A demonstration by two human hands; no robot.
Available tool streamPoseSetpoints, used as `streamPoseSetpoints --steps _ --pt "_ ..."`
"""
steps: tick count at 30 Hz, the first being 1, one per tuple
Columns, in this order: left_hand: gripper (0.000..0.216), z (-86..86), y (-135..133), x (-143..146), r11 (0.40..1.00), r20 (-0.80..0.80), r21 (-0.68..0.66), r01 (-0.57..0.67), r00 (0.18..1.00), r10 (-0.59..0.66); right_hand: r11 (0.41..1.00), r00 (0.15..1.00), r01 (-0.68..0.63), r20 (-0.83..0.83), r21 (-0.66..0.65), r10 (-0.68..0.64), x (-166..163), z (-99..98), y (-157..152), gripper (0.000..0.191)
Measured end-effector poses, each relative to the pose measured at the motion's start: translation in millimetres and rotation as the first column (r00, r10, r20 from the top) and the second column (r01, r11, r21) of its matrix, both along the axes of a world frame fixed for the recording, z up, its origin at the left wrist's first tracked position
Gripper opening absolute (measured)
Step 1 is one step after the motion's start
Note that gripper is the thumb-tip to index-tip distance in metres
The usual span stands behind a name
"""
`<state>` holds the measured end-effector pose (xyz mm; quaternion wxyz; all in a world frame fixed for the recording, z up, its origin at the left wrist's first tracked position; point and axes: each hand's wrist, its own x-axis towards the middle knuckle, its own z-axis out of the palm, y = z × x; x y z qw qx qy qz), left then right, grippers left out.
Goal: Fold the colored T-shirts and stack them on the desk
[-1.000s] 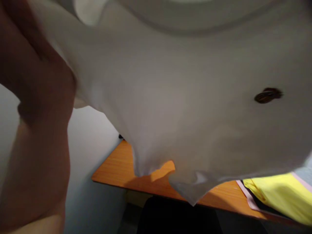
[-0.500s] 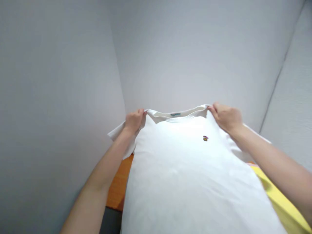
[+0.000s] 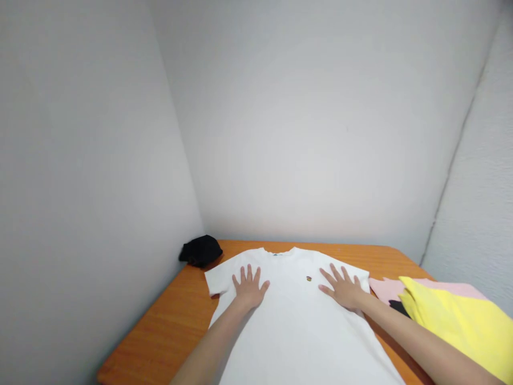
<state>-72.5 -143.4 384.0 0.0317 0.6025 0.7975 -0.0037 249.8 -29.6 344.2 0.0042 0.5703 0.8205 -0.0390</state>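
Both hands are lying flat with fingers spread, grasping nothing, on the white T-shirt [image 3: 296,315]: the left hand [image 3: 249,289] near its left shoulder, the right hand [image 3: 344,290] beside its small chest emblem [image 3: 309,278]. The shirt is lying spread on an orange wooden table [image 3: 168,331] in a grey-walled corner, a black bundle [image 3: 200,250] beyond its left sleeve, yellow cloth [image 3: 460,321] and pink cloth [image 3: 387,289] off its right sleeve.

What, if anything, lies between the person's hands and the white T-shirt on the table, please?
Nothing visible does: the left hand and the right hand both lie flat and open, directly on the white T-shirt on the wooden table.
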Motion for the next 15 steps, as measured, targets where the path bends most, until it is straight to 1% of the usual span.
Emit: streamPoseSetpoints --steps 3,5,7,11,13,15 --pt "0.074 -4.8 26.1 1.3 1.0 0.015 0.023 0.0 1.0 0.0 0.997 0.997 0.076 -0.006 -0.022 -0.076 5.7 -10.8 26.7 0.073" --pt "0.074 -4.2 40.3 3.7 0.999 0.013 0.047 0.007 1.0 -0.007 0.996 0.996 0.092 -0.021 -0.001 -0.092 7.2 -11.0 37.7 0.074" --pt "0.073 -3.6 48.8 5.8 0.998 0.004 0.066 0.013 1.0 -0.013 0.996 0.995 0.093 -0.045 0.009 -0.093 7.9 -8.7 41.2 0.074" --pt "0.069 2.3 52.5 6.9 0.996 -0.017 0.078 0.032 0.999 -0.031 0.996 0.994 0.083 -0.074 -0.024 -0.084 7.3 -3.0 36.5 0.073" --pt "0.065 11.0 51.1 9.5 0.996 -0.026 0.077 0.048 0.999 -0.046 0.996 0.994 0.078 -0.074 -0.044 -0.081 7.6 0.3 37.8 0.074" --pt "0.063 23.1 45.5 19.6 0.992 -0.043 0.096 0.085 0.996 -0.082 0.996 0.995 0.056 -0.077 -0.067 -0.061 11.8 6.5 47.0 0.072"
